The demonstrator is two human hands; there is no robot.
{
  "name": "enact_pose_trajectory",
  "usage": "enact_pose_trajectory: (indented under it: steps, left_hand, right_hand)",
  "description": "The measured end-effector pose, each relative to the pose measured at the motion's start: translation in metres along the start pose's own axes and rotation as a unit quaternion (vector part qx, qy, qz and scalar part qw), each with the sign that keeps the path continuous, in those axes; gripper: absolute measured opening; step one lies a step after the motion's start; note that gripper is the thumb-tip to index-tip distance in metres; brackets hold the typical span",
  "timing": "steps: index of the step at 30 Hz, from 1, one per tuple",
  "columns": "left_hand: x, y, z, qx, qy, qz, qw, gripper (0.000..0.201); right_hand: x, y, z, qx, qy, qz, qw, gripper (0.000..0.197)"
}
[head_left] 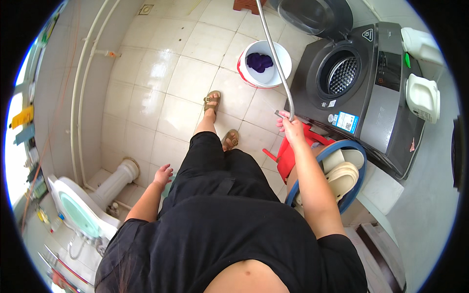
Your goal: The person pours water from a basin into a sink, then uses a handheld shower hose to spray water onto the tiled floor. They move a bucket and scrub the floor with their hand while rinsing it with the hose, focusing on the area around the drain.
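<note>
Metal hose (275, 53) in hand, purple cloth (259, 62) in the bucket (264, 78)

We have the hose's end in our right hand (291, 128), fingers closed around it, the small nozzle (278, 113) poking out to the left above the floor (190, 73), near the washing machine (312, 63). Our left hand (163, 174) hangs well apart, half open, fingers loosely curled, seemingly holding nothing.

We judge the work to be partway along: the hose is taken up and the cloth lies inside the white bucket, while finishing with the hose and putting it down look left to do. The machine's door (315, 17) stands open.

We cannot tell whether water is running; at most, faint streaks show near the nozzle. The hose's far end is cut off at the top edge, the drum's depth is hidden, and a pale greenish thing (168, 187) beside our left hand is unclear.
</note>
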State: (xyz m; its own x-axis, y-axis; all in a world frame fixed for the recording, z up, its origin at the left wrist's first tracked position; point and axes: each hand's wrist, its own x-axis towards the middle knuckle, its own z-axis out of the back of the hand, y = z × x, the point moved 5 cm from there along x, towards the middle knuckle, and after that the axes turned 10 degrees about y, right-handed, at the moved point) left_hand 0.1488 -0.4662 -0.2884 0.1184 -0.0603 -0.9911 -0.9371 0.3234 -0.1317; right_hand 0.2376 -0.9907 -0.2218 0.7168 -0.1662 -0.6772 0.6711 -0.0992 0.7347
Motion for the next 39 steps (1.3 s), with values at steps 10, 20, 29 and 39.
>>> enact_pose_trajectory:
  steps: [10, 20, 29, 39]
  left_hand:
    - [-0.056, 0.132, 0.005, -0.139, -0.067, -0.037, 0.987, 0.046]
    - [-0.071, 0.235, -0.03, -0.269, -0.089, -0.002, 0.959, 0.045]
    - [-0.075, 0.264, -0.041, -0.319, -0.104, -0.027, 0.942, 0.046]
    - [-0.087, 0.298, -0.051, -0.318, -0.114, -0.007, 0.941, 0.048]
  right_hand:
    - [-0.037, -0.037, -0.053, -0.179, 0.174, -0.143, 0.958, 0.029]
    - [-0.032, -0.04, -0.127, -0.164, 0.22, -0.141, 0.951, 0.034]
    - [-0.01, -0.047, -0.149, -0.105, 0.217, -0.113, 0.964, 0.036]
    - [-0.015, -0.042, -0.162, -0.176, 0.261, -0.186, 0.931, 0.034]
